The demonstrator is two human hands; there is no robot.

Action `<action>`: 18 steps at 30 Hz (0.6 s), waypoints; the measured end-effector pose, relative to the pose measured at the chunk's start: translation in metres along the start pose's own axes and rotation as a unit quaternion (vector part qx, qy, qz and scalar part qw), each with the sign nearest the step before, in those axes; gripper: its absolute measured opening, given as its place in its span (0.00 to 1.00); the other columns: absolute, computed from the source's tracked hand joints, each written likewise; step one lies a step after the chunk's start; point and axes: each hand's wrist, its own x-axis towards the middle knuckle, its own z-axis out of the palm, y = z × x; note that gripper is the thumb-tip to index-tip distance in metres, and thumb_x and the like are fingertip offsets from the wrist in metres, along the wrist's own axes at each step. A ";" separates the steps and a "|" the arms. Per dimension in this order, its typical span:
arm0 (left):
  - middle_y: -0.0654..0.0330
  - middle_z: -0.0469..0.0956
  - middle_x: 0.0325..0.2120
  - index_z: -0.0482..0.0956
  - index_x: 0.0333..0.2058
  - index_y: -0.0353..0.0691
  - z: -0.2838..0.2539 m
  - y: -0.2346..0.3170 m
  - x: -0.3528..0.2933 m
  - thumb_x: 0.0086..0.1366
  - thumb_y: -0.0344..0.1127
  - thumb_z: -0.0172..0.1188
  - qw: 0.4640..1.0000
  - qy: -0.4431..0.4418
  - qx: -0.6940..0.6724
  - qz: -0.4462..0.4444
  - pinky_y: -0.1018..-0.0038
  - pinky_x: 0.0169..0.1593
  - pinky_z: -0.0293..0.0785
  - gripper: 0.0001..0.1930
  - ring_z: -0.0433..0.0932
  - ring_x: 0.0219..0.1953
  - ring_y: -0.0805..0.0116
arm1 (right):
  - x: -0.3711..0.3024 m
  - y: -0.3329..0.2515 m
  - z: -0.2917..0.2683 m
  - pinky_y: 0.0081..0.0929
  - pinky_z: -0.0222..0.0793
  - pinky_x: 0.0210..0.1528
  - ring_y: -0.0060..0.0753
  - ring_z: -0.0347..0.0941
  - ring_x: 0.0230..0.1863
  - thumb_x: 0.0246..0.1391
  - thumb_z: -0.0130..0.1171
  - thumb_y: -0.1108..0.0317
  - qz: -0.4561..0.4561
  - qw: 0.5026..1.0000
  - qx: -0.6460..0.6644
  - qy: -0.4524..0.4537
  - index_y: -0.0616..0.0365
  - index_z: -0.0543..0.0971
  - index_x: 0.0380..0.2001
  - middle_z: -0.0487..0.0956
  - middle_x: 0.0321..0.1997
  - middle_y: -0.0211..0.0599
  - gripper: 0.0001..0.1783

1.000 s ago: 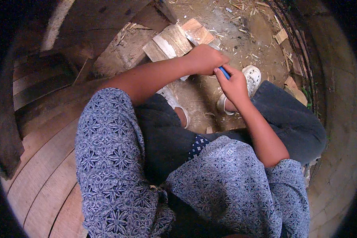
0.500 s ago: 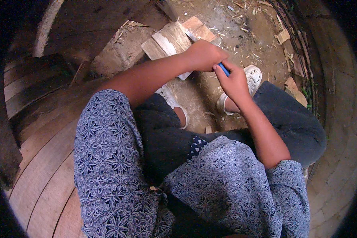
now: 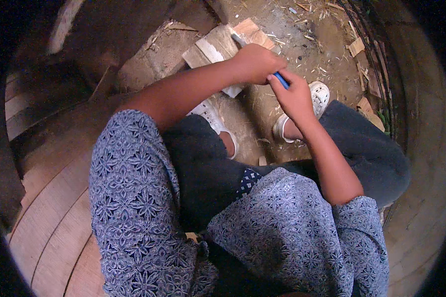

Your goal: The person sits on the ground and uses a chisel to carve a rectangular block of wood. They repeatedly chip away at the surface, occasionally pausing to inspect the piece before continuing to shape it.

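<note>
Both of my hands are closed on one blue-handled tool (image 3: 281, 80), held slantwise in front of my knees. My left hand (image 3: 259, 63) wraps over its middle and hides most of it. Beyond the left knuckles a narrow grey end (image 3: 238, 40) sticks out, over a pale wooden block (image 3: 218, 43); I cannot tell whether it touches the wood. Lower on the handle, my right hand (image 3: 293, 94) is wrapped round the blue part, close against the left hand. The exact kind of tool is hidden by my fingers.
A lighter piece of wood (image 3: 252, 33) lies beside the block. Wood chips are strewn over the dirt floor (image 3: 307, 54). Dark cables (image 3: 381, 64) run along the right. My white clogs (image 3: 319, 96) stand below the hands; planks (image 3: 59, 232) lie at left.
The grey end of the tool now shows past my left hand, where it was not visible before. My hands have shifted slightly away from me, still close together on the tool.
</note>
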 end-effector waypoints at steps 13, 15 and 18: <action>0.54 0.82 0.27 0.78 0.36 0.45 0.001 0.018 0.009 0.49 0.37 0.66 0.999 0.008 -0.035 -0.032 0.54 0.35 0.78 0.14 0.83 0.34 0.49 | 0.000 0.003 -0.023 0.40 0.75 0.41 0.53 0.82 0.37 0.57 0.62 0.56 0.026 0.999 -0.013 -0.036 0.57 0.83 0.45 0.83 0.35 0.54 0.18; 0.53 0.81 0.28 0.78 0.35 0.44 0.001 0.014 0.011 0.50 0.38 0.65 0.999 0.017 -0.037 -0.034 0.54 0.36 0.78 0.13 0.83 0.35 0.49 | 0.005 0.008 -0.021 0.40 0.75 0.41 0.54 0.82 0.37 0.56 0.62 0.56 0.014 0.999 -0.008 -0.032 0.56 0.83 0.44 0.83 0.35 0.54 0.18; 0.53 0.81 0.29 0.78 0.34 0.44 0.003 0.007 0.011 0.52 0.39 0.63 0.998 0.025 -0.044 -0.042 0.55 0.37 0.77 0.11 0.83 0.36 0.48 | 0.012 0.008 -0.018 0.41 0.75 0.40 0.56 0.81 0.37 0.56 0.62 0.56 0.000 1.000 -0.001 -0.031 0.57 0.83 0.41 0.82 0.34 0.54 0.17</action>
